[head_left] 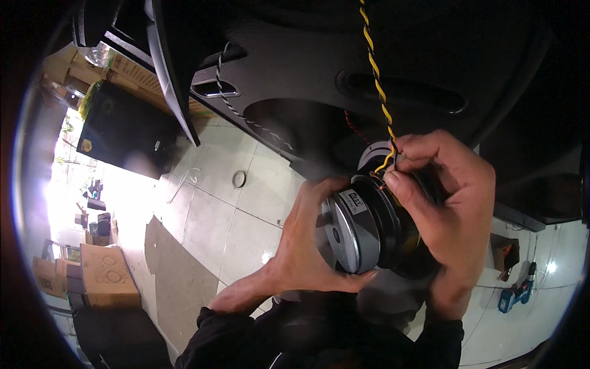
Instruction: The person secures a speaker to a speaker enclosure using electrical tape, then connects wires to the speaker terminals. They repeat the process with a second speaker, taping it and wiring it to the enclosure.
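My left hand (306, 246) is wrapped round the heavy magnet end of a black loudspeaker driver (355, 230), which lies tilted on its side with a small label on the magnet. At the driver's rim, my right hand (452, 190) pinches the end of a twisted yellow and black wire (379, 92) between thumb and forefinger. The wire comes down from the top, and bare copper strands show by the terminal. Whether the strands are fastened there I cannot tell. Behind the driver is a large black cabinet (295, 55) with oval openings.
A twisted grey and black wire (222, 86) hangs from the cabinet at left. A roll of tape (239, 179) lies on the tiled floor. Cardboard boxes (109, 277) and a black cabinet (126, 126) stand at left. A blue cordless drill (517, 292) and an open small box (505, 255) are at right.
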Motion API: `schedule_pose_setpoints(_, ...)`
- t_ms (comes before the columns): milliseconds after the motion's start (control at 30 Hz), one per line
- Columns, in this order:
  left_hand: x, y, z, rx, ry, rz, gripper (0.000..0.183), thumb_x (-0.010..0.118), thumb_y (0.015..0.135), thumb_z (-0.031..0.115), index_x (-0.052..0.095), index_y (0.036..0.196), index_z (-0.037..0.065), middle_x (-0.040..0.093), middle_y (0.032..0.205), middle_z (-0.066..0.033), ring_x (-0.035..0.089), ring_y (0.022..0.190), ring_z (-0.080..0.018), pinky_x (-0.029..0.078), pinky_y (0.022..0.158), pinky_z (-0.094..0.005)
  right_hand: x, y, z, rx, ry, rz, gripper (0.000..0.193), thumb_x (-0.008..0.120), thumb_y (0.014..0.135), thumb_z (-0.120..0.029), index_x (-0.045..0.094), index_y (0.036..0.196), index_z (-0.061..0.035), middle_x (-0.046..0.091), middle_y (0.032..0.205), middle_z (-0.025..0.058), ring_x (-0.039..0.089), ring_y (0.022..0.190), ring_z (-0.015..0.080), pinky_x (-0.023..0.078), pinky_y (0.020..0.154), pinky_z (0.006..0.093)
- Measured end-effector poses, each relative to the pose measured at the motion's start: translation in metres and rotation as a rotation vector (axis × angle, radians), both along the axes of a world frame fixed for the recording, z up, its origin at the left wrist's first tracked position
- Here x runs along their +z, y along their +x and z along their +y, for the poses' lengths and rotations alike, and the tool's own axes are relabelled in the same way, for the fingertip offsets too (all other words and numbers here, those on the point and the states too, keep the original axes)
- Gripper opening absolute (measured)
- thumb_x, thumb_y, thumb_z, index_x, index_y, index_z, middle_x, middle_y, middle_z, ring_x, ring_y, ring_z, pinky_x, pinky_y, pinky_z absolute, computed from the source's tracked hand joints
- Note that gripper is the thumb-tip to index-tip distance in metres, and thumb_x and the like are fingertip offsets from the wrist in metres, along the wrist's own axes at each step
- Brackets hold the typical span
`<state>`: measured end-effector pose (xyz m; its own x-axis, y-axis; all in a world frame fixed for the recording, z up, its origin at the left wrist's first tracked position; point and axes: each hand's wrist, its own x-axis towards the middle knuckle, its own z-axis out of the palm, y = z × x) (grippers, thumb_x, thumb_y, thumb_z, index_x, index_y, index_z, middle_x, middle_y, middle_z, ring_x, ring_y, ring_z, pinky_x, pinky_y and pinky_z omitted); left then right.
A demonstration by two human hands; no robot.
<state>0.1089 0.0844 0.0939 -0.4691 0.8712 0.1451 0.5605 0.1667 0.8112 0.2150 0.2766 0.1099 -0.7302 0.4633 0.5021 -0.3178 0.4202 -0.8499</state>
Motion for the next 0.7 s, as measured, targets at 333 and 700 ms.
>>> schedule_pose_setpoints(333,-0.072,0.011,0.054,0.245,0.369,0.228,0.107,0.098,0.048,0.023,0.036,0.133,0.001,0.038,0.124,-0.0199,0.044,0.117,-0.0347,0.042,0.097,-0.0423,-0.016,0.022,0.023,-0.053,0.091,-0.027,0.010,0.071,0.082,0.005,0.067,0.090,0.0023,0.072,0.106,0.0187,0.068,0.109,0.0287,0.054,0.087,0.0337)
schedule_pose_setpoints(700,-0.081,0.013,0.071,0.321,0.275,0.151,0.095,0.098,0.061,0.025,0.038,0.132,0.003,0.039,0.124,-0.0171,0.047,0.113,-0.0335,0.052,0.081,-0.0395,-0.019,0.059,0.025,0.185,0.016,0.324,0.022,0.074,0.080,0.000,0.065,0.101,-0.0019,0.071,0.112,0.0210,0.067,0.110,0.0351,0.057,0.091,0.0423)
